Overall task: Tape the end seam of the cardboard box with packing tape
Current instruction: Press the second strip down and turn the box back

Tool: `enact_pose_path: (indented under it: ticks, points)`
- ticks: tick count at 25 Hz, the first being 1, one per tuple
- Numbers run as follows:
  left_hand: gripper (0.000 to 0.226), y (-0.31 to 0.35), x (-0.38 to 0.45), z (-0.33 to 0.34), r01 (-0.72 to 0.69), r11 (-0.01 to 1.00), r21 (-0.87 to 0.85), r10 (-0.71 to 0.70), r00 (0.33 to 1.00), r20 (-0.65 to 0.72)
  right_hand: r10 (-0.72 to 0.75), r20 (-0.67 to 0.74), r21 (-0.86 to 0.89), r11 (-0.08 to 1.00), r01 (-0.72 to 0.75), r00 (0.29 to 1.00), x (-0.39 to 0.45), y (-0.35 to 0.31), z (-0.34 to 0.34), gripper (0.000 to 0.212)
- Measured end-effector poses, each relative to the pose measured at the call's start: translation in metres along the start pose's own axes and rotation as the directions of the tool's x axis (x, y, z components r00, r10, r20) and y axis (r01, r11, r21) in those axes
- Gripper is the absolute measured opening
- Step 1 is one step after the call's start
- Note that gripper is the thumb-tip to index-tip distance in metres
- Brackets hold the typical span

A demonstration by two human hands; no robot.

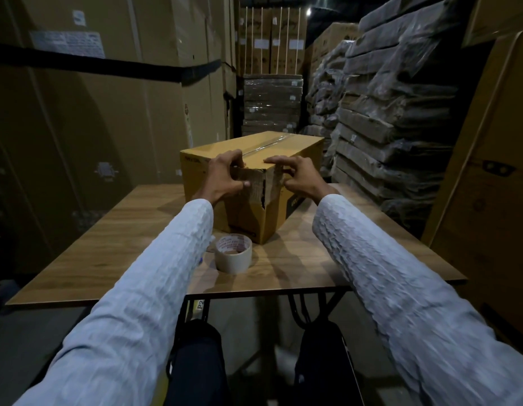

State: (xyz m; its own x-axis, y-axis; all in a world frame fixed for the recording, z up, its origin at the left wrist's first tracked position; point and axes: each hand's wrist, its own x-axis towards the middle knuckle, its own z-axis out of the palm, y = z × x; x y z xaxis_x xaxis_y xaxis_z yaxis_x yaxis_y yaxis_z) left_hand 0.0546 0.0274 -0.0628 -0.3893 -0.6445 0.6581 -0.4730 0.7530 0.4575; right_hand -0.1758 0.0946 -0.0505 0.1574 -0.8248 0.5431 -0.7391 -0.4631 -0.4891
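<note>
"P2" on a tag (pixel 200 304) under the table edge, print on tape roll (pixel 233 253) and box (pixel 254 177) too blurred to read

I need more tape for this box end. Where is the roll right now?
In the head view the tape roll lies flat on the table, just in front of the cardboard box near its closest bottom corner, beside the left sleeve.

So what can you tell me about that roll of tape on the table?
The roll of tape lies flat on the wooden table, hole facing up. Its outer band looks pale beige, and red printing runs round the inside of its cardboard core. It sits just in front of the cardboard box, close to the near corner but apart from it. Neither of the hands touches it; the left sleeve passes right beside it.
</note>
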Motion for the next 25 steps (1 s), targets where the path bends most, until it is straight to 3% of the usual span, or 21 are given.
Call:
enact_pose_path:
  ticks: [3, 5, 8, 12, 15, 18, 25]
  points:
    - [0.056, 0.001, -0.004, -0.008, -0.029, 1.000, -0.007, 0.029, 0.998, 0.056, -0.047, 0.053, -0.034, 0.998, 0.048, 0.998, -0.001, 0.000, -0.001, 0.069]
    - [0.070, 0.006, -0.006, -0.006, -0.037, 0.999, 0.023, 0.036, 0.999, 0.036, -0.042, -0.017, -0.050, 0.998, 0.041, 0.999, -0.001, 0.000, 0.004, 0.069]
    - [0.064, 0.012, -0.006, 0.004, -0.019, 1.000, 0.013, 0.019, 1.000, -0.022, 0.001, -0.083, -0.016, 1.000, -0.003, 0.997, 0.000, 0.004, 0.009, 0.061]
    - [0.046, 0.008, -0.003, 0.000, 0.018, 1.000, -0.017, -0.018, 1.000, -0.003, 0.019, -0.027, 0.008, 1.000, -0.019, 0.999, 0.002, 0.007, 0.004, 0.056]
    - [0.058, 0.003, -0.005, -0.008, -0.021, 0.999, -0.025, 0.023, 0.998, 0.063, -0.035, 0.027, -0.045, 0.998, 0.036, 0.999, 0.000, 0.017, 0.003, 0.066]
    - [0.078, 0.008, -0.010, -0.005, -0.028, 0.997, 0.072, 0.025, 0.999, 0.040, -0.082, -0.031, -0.109, 0.991, 0.078, 0.996, -0.003, 0.018, 0.010, 0.084]
    - [0.072, 0.007, -0.007, 0.008, -0.033, 0.993, 0.115, 0.036, 0.999, -0.019, -0.179, -0.152, -0.275, 0.952, 0.132, 0.972, 0.001, 0.020, 0.019, 0.071]
